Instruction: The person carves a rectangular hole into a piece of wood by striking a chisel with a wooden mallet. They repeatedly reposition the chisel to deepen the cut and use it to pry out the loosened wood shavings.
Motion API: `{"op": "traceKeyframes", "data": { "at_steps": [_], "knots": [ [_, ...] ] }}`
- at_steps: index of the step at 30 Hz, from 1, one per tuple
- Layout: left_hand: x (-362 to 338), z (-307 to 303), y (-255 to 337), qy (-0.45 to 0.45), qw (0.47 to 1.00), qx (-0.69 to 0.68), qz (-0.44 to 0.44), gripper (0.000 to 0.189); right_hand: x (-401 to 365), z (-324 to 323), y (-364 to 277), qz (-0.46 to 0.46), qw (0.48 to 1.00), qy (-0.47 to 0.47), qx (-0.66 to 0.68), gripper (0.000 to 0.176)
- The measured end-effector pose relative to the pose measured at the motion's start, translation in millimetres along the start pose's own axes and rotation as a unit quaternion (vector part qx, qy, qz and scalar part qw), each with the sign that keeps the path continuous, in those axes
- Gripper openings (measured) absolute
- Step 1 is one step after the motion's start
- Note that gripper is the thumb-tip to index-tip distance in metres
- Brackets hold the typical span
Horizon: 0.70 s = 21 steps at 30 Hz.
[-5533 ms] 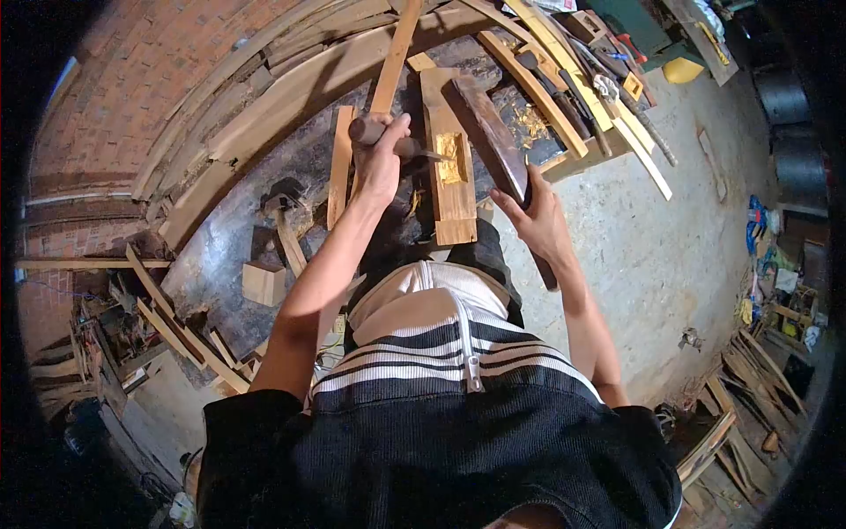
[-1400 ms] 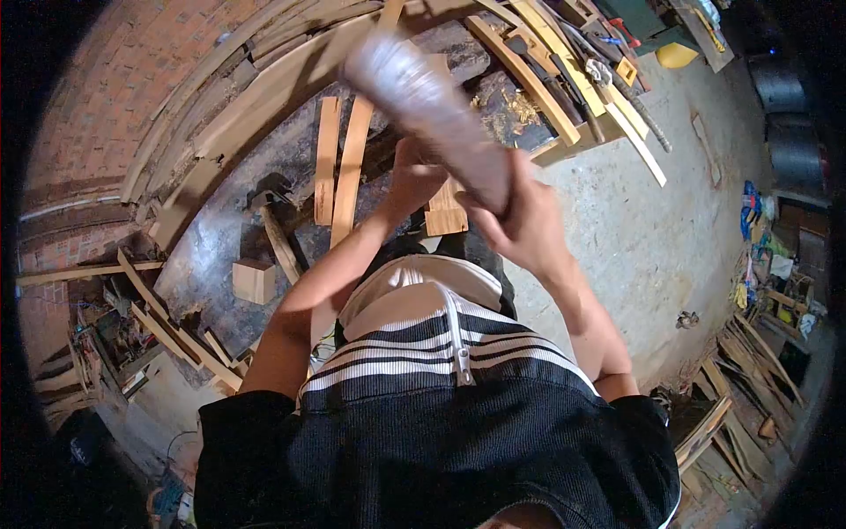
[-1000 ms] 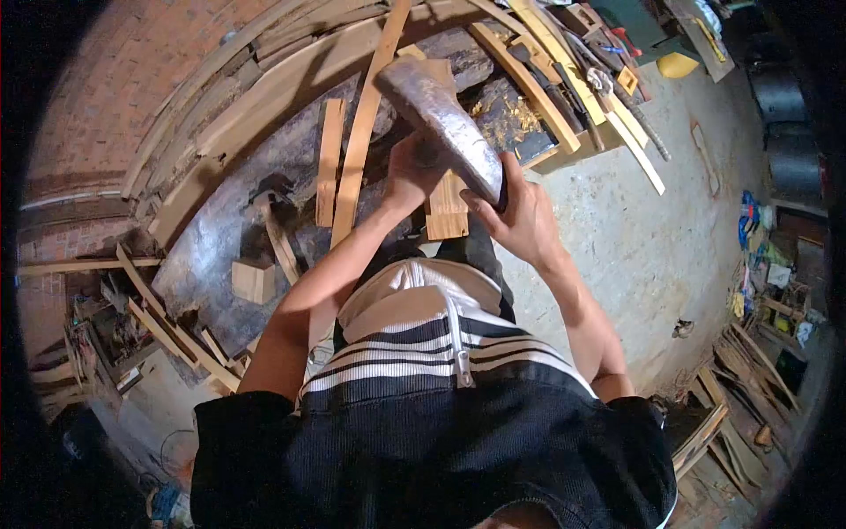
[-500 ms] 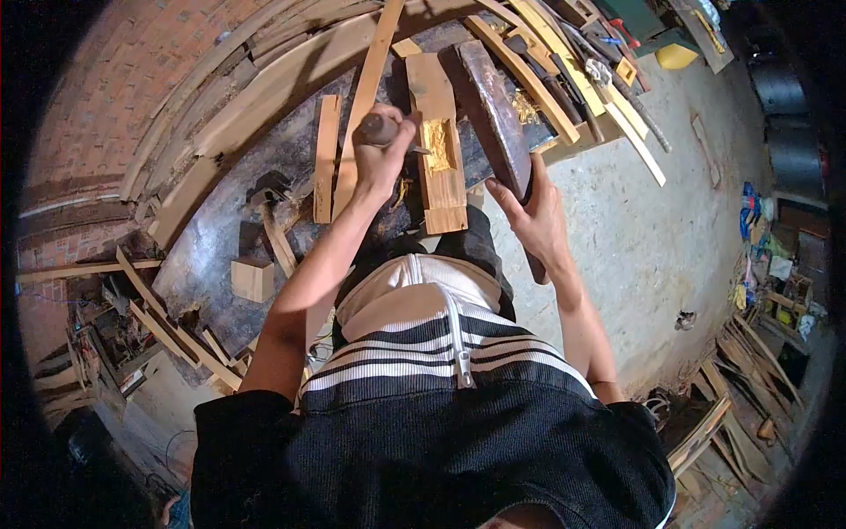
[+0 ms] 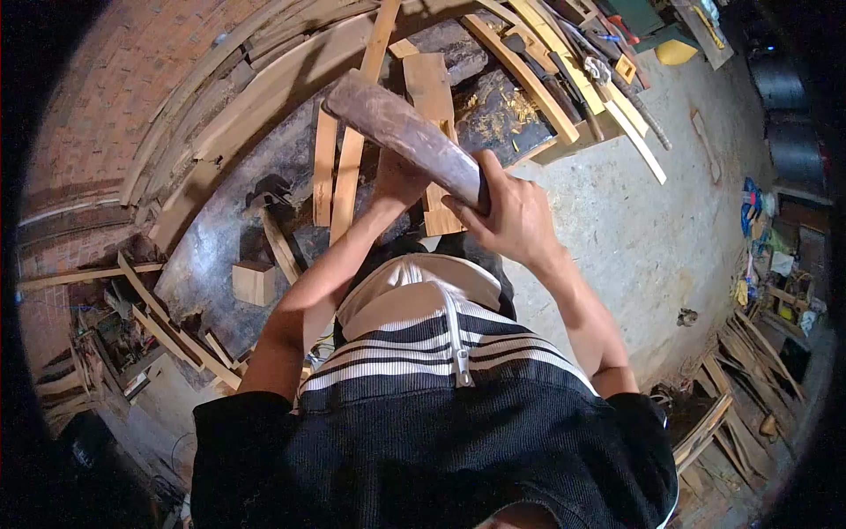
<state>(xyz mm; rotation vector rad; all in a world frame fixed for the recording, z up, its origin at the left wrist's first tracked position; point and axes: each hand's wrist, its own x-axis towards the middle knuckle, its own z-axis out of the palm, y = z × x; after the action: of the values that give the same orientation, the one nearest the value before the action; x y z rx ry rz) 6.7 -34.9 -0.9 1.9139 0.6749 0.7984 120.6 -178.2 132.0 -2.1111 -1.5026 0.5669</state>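
My right hand [image 5: 515, 216] is wrapped round the near end of a thick dark wooden bar [image 5: 405, 132], which slants up to the left. Beneath the bar, my left hand [image 5: 401, 183] shows only its back and wrist; its fingers and anything in them are hidden. A pale wooden piece [image 5: 429, 84] lies lengthwise under the bar, its middle covered and its near end beside my left hand. Two narrow wooden strips, one short [image 5: 324, 167] and one long [image 5: 348, 172], lie to the left of it.
A small wood block [image 5: 253, 282] rests on the dark work surface [image 5: 207, 251] at left. Wood shavings [image 5: 520, 106] lie at upper right, near long boards [image 5: 524, 79] and tools. A brick wall [image 5: 115, 97] stands at left; scrap wood [image 5: 762, 361] is piled at lower right.
My right hand has swung the dark bar up and left, over my left hand and the pale piece. The chisel-like tool in my left hand and the piece's cut recess are now covered.
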Motion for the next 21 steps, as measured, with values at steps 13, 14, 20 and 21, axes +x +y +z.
{"op": "traceKeyframes", "data": {
  "at_steps": [13,14,20,21],
  "knots": [
    [18.6,-14.7,5.6,-0.007,0.995,-0.028,-0.096,0.012,2.9,14.3,17.6,0.050,0.995,0.036,0.077,0.048],
    [19.7,-7.9,2.4,0.053,0.933,-0.349,-0.064,0.013,2.4,13.2,19.7,0.076,0.991,0.047,0.102,0.047],
    [38.2,-25.2,13.6,0.034,0.981,-0.189,-0.023,0.014,-1.1,16.8,45.3,0.106,0.976,0.107,0.160,0.057],
    [39.6,-25.0,16.3,0.033,0.981,-0.189,-0.023,0.014,-1.6,16.8,47.1,0.117,0.972,0.108,0.172,0.056]
  ]
}}
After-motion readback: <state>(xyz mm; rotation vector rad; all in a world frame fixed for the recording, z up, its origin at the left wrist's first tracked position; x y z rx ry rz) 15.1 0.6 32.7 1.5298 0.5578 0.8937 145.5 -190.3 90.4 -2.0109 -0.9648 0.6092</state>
